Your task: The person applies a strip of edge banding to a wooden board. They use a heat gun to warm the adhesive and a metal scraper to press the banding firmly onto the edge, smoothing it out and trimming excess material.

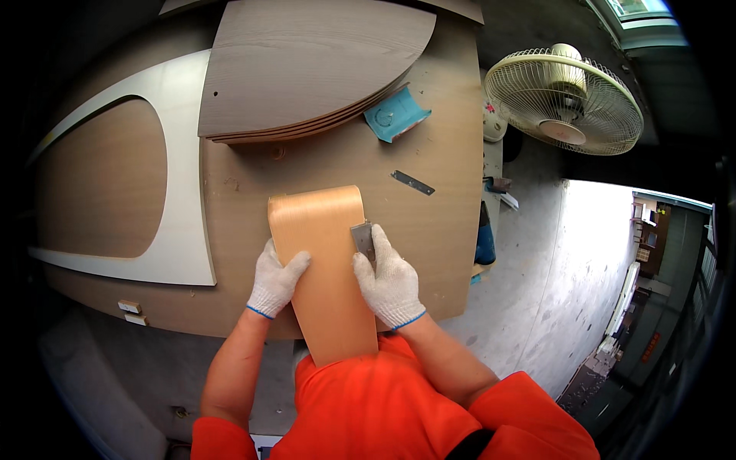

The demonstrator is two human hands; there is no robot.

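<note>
A light wood-grain board [326, 268] with a rounded far end lies in front of me, its near end against my body. My left hand [276, 282], in a white knit glove, grips the board's left edge with the thumb on top. In my right hand [389, 280], gloved the same way, is a flat grey metal scraper blade [363, 240], pressed against the board's right edge. The right fingers close round the blade, and part of it is hidden by them.
Stacked grey-brown curved panels [307, 65] lie at the table's far side. A white frame [188, 169] with a rounded opening is at left. Beyond the board are a curled blue sheet [396, 115] and a dark metal strip [412, 182]. A fan [565, 100] stands at right.
</note>
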